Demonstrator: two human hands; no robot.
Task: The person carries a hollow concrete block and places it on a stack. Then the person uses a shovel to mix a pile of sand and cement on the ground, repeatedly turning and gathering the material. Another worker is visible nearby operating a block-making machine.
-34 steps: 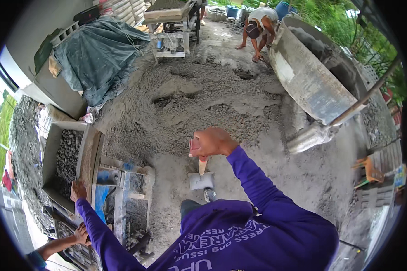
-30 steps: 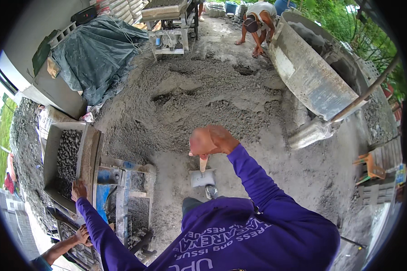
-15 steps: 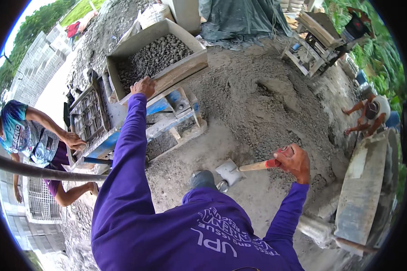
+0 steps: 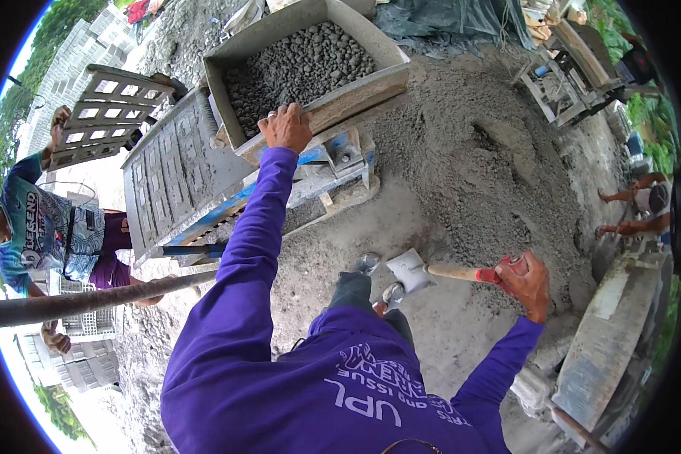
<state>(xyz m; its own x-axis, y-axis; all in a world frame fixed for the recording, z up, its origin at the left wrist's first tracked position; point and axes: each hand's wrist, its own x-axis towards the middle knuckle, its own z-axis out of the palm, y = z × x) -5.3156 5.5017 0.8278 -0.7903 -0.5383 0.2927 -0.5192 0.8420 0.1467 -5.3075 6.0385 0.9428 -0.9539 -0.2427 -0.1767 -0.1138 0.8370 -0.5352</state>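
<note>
My left hand (image 4: 287, 127) is closed over the near edge of a large box-shaped metal hopper (image 4: 348, 110). Dark, lumpy concrete mix (image 4: 303, 72) partly fills the hopper. Off to the right, my right hand (image 4: 526, 284) grips the red handle of a shovel (image 4: 450, 272); its pale blade rests on the ground by my feet. The hopper sits at the end of a blue-and-grey block-making machine (image 4: 242, 198). Left of it, a co-worker (image 4: 60, 231) has one hand on a tilted slotted metal grid (image 4: 107, 113), raised above the machine's bed with its rows of rectangular shapes (image 4: 175, 175).
A wide heap of grey sand mix (image 4: 461, 151) spreads right of the hopper. A long bar (image 4: 98, 299) crosses the left side. At right are a crouching person (image 4: 647, 204), a large sheet-like trough (image 4: 609, 340) and a wooden-topped stand (image 4: 564, 76). Concrete blocks (image 4: 72, 60) are stacked far left.
The co-worker's slotted grid has swung up off the machine, baring the rows beneath. My view has shifted, and both my hands keep their holds on the hopper and shovel.
</note>
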